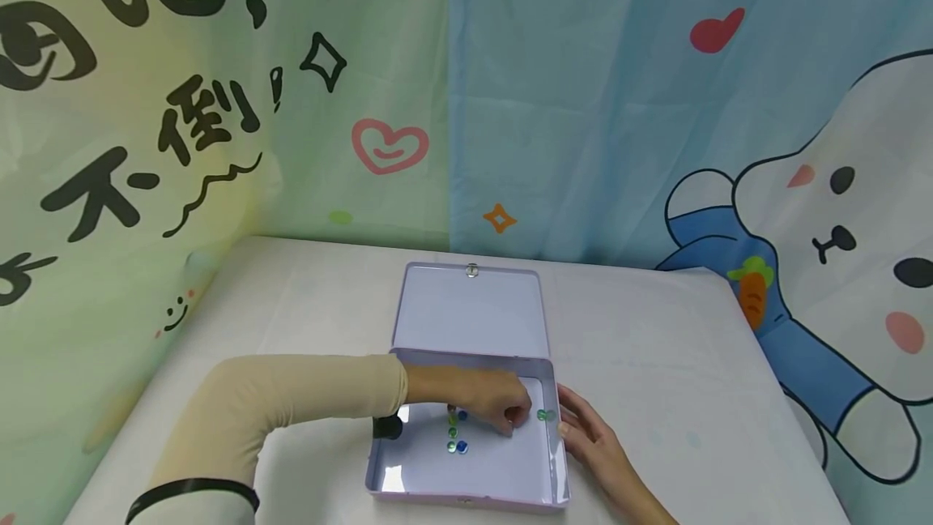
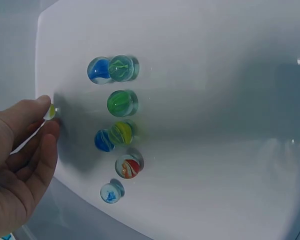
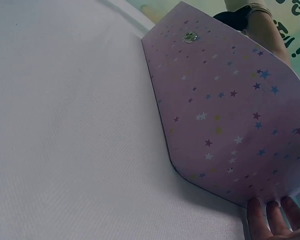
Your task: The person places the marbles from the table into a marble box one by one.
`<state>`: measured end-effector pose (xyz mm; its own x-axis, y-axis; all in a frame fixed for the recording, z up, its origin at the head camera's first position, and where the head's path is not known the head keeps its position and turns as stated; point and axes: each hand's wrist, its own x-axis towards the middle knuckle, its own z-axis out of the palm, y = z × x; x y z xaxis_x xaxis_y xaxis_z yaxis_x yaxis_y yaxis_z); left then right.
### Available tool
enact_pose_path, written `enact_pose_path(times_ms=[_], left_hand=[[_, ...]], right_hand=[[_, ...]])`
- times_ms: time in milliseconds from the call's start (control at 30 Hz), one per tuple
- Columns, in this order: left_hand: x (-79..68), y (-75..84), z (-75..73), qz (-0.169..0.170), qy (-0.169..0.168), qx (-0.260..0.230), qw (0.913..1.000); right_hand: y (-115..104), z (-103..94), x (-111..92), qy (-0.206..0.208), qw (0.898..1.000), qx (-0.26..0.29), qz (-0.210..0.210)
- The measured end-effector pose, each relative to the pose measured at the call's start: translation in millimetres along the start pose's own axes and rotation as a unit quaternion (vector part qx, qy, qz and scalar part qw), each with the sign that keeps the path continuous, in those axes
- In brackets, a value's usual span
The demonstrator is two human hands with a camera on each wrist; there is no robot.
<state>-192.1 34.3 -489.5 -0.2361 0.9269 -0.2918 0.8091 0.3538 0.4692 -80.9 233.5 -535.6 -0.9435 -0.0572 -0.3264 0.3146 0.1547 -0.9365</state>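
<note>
My left hand (image 1: 497,400) reaches over the open tin box (image 1: 503,486), its thumb and fingertips pinching a small clear marble with yellow in it (image 2: 50,112). Beside that hand, in the left wrist view, a loose row of glass marbles lies on the box floor: a blue one (image 2: 98,70), a green one (image 2: 120,103), a yellow one (image 2: 121,133), a red-orange one (image 2: 128,166) and others. A green marble (image 1: 542,415) shows by the right wall in the head view. There my right hand (image 1: 594,440) touches the box's outer right side with extended fingers.
The hinged lid (image 1: 470,310) lies back behind the box, a metal clasp (image 1: 471,270) at its far edge. Pink, star-printed outer walls (image 3: 230,110) show in the right wrist view. A white cloth (image 1: 670,395) covers the table, with printed curtains (image 1: 554,104) behind.
</note>
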Motion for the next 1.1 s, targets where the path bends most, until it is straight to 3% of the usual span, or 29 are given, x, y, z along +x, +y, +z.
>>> enact_pose_path(times_ms=[433,633,800,933,1100], left_hand=[[0.5,3.4,0.9,-0.023,-0.011,0.024,0.9994],[-5.4,5.2,-4.7,-0.023,0.012,0.033,0.9991],[-17.0,11.7,-13.7,-0.010,0.040,0.009,0.9991],[-29.5,15.0,-23.1,0.005,0.081,-0.013,0.9966],[-51.8,19.6,-37.1,0.005,0.158,0.028,0.9869]], right_hand=[[1.2,1.9,0.9,-0.002,1.000,-0.004,-0.010],[1.1,-0.2,3.0,-0.016,0.999,-0.021,-0.028],[-1.3,-4.0,3.4,-0.044,0.993,-0.079,-0.079],[-5.6,-10.0,4.3,-0.041,0.976,-0.170,-0.129],[-14.5,-19.0,6.7,0.001,0.926,-0.322,-0.198]])
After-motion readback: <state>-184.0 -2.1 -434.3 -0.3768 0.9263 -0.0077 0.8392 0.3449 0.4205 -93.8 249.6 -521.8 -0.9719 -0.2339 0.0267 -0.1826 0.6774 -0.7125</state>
